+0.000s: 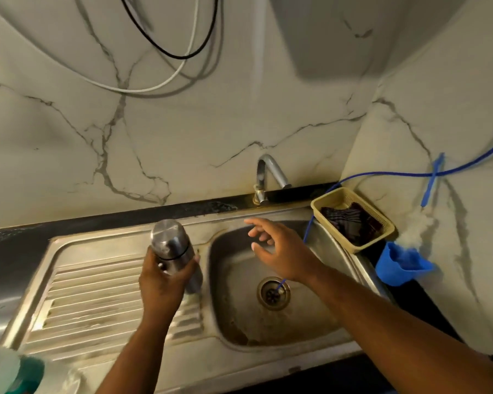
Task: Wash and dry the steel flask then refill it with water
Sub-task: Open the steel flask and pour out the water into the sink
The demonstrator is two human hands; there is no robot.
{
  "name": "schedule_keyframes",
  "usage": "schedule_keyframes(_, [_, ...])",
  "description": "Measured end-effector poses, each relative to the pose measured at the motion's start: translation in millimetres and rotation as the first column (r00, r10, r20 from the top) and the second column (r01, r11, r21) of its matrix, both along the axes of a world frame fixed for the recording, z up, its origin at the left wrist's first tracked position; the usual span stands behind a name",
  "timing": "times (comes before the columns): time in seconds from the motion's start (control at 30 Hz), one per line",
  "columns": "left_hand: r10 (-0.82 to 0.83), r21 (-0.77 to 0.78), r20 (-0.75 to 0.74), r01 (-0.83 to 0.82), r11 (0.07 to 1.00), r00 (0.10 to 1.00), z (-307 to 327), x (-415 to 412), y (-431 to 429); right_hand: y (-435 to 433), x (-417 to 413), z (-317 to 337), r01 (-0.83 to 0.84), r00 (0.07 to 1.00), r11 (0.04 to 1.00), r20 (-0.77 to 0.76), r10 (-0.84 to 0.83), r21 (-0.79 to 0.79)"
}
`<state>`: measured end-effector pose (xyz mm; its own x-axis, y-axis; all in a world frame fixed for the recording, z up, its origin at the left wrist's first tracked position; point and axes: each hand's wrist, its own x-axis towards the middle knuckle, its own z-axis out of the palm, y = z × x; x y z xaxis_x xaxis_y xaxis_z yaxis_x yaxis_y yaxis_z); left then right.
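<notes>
The steel flask [172,248] has its cap on and stands nearly upright, above the ridge between the draining board and the basin. My left hand [161,282] grips its lower body from the near side. My right hand [279,248] hovers over the sink basin [239,317] with its fingers spread and straight, holding nothing, a short way below and in front of the steel tap [265,177]. No water runs from the tap.
A ribbed draining board [97,302] lies left of the basin. At the back right corner sits a yellow basket [353,218] with a dark cloth, and a blue plastic cup [399,264]. A thin blue tube [387,174] runs down to the drain [273,293].
</notes>
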<state>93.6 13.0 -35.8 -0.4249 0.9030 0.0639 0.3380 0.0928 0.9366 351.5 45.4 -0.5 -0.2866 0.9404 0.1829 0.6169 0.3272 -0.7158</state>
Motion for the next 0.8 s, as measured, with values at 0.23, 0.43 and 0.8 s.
schedule_keyframes(0.23, [-0.092, -0.087, 0.035, 0.094, 0.992, 0.995, -35, 103, 13, 33, 56, -45, -0.056, 0.994, 0.988, -0.104, 0.041, -0.144])
schedule_keyframes(0.43, [-0.128, -0.131, 0.07, 0.136, 0.982, 0.989, -99, 140, 34, 53, 73, -131, -0.035, 0.967, 0.988, -0.257, -0.005, -0.151])
schedule_keyframes(0.8, [-0.193, 0.003, -0.052, 0.193, 0.981, 0.98, -165, 139, 49, 62, 70, -216, 0.079, 0.913, 0.997, -0.401, -0.073, -0.001])
